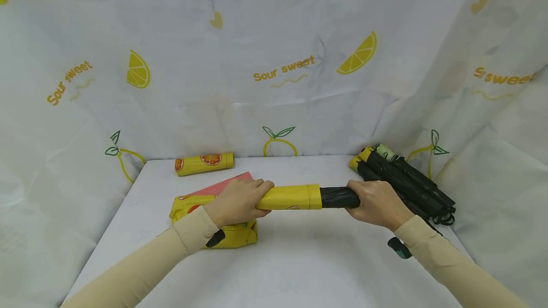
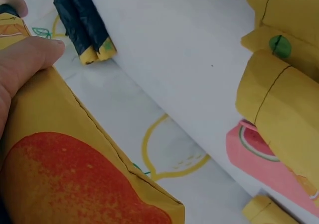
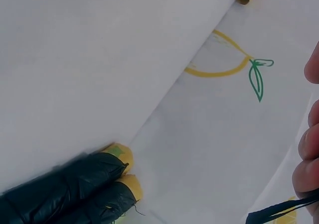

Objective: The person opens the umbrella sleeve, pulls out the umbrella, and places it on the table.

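Note:
A folded black umbrella [image 1: 340,197] reaches level across the middle of the head view, partly inside a yellow sleeve [image 1: 295,197]. My left hand [image 1: 241,202] grips the sleeve's left end, its thumb [image 2: 37,57] lying along the fabric in the left wrist view. A large red fruit print shows on that sleeve. At the other end, my right hand [image 1: 378,202] holds the black end of the umbrella, its fingers [image 3: 310,139] at the edge of the right wrist view beside a black strap [image 3: 279,211]. The umbrella's part inside the sleeve is hidden.
Several folded black umbrellas [image 1: 406,187] with yellow ends lie at the back right. Below my left forearm is a pile of yellow sleeves [image 1: 239,237], with a pink one [image 1: 231,183] behind. Another yellow sleeve [image 1: 199,165] lies at the table's back edge, before the white curtain [image 1: 192,122].

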A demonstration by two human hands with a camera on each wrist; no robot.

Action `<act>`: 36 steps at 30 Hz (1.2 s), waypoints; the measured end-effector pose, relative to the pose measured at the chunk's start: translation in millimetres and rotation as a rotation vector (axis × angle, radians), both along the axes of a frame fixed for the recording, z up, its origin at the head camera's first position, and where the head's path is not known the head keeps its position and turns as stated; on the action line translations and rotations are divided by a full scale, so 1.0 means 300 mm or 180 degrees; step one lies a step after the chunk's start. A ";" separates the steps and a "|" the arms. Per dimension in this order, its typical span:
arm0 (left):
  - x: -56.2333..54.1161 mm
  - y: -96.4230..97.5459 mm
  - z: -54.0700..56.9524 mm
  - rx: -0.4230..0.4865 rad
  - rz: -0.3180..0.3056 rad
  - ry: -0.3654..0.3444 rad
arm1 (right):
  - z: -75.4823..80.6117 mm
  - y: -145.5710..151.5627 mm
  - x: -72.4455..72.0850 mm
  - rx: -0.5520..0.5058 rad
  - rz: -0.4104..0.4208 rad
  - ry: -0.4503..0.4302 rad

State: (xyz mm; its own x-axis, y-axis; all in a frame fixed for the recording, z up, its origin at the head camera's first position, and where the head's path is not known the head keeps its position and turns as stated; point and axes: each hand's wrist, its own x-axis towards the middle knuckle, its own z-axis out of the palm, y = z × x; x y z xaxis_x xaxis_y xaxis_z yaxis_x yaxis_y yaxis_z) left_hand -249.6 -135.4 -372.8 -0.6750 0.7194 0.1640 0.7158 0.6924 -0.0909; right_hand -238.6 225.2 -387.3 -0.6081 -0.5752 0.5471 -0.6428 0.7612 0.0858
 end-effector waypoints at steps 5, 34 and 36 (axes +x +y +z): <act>-0.002 -0.013 -0.001 0.0008 0.0020 -0.0044 | -0.002 -0.002 -0.004 -0.0005 -0.0008 -0.0027; -0.002 -0.092 0.000 0.0156 0.0062 0.0018 | -0.016 0.049 -0.007 -0.0079 -0.0090 -0.0067; -0.005 -0.093 -0.003 0.0200 0.0063 0.0002 | -0.017 0.054 -0.005 -0.0082 -0.0103 -0.0069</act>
